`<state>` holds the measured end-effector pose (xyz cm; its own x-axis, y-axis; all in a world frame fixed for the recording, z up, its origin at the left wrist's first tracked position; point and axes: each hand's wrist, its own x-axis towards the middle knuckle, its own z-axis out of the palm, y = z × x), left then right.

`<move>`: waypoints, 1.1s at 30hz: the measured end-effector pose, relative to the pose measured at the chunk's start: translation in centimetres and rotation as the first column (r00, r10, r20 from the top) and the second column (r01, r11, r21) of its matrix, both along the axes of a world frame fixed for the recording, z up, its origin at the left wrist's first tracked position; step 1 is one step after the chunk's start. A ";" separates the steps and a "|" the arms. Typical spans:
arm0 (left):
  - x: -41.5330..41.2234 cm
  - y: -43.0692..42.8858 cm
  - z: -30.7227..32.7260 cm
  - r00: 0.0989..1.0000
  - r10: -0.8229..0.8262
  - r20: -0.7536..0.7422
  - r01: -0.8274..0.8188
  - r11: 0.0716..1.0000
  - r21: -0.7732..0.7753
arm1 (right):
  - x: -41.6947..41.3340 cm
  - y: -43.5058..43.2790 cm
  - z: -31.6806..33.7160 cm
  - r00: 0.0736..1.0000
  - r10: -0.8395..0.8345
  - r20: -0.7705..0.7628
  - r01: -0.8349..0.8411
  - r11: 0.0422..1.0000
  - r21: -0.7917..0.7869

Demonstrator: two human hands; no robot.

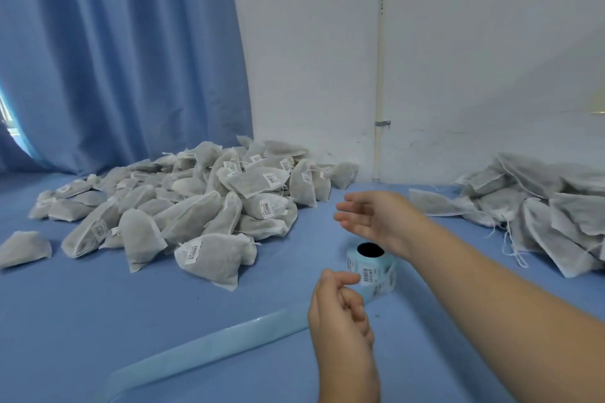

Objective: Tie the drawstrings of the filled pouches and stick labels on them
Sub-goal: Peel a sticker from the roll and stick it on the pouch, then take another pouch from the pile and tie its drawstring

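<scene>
Directly beyond the left hand (340,317), fingers curled, stands the label roll (373,268); whether they pinch a label I cannot tell. The untied pouches (540,206) lie well right of the slack, empty right hand (370,219), the nearer one.

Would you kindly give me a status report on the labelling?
Right hand open above label roll. Left hand curled at roll, grip unclear. Labelled pouches piled left. Nothing blocking.
</scene>
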<state>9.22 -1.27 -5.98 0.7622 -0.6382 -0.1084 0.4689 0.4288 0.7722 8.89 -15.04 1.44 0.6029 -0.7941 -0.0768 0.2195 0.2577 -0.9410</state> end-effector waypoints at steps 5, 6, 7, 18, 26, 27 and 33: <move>-1.4 0.1 -0.3 0.987 -0.139 0.082 0.138 0.990 0.018 | -7.0 1.8 -2.1 1.000 0.008 0.018 -0.008 1.000 0.021; -1.8 0.1 -0.4 0.980 -0.162 0.116 0.160 0.987 0.027 | -8.4 2.2 -2.5 1.000 0.008 0.012 -0.009 1.000 0.021; -2.1 0.3 -0.5 0.971 -0.182 0.155 0.178 0.983 0.038 | -9.8 2.5 -2.9 1.000 0.008 0.004 -0.008 1.000 0.020; -7.9 -1.5 0.7 0.784 -0.370 0.499 0.271 0.926 0.261 | -20.7 4.3 -6.7 0.990 -0.125 -0.066 0.128 0.991 0.045; -11.2 -4.2 -0.5 0.769 -0.345 0.538 0.188 0.927 0.325 | -23.3 0.1 -7.4 0.718 -0.493 -0.492 0.237 0.837 -0.493; -11.2 -4.4 -0.7 0.778 -0.341 0.528 0.186 0.928 0.324 | -23.7 -1.0 -7.6 0.624 -0.568 -0.536 0.160 0.765 -0.624; -11.0 -4.8 -0.9 0.744 -0.369 0.557 0.194 0.917 0.349 | -24.1 -6.6 -8.0 0.333 -0.745 -0.578 -0.273 0.511 -0.815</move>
<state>-1.81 -6.07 -6.91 0.5131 -0.8499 0.1201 -0.0614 0.1032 0.9928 -15.20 -21.62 -6.60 0.3483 -0.8877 0.3011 -0.8463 -0.4359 -0.3062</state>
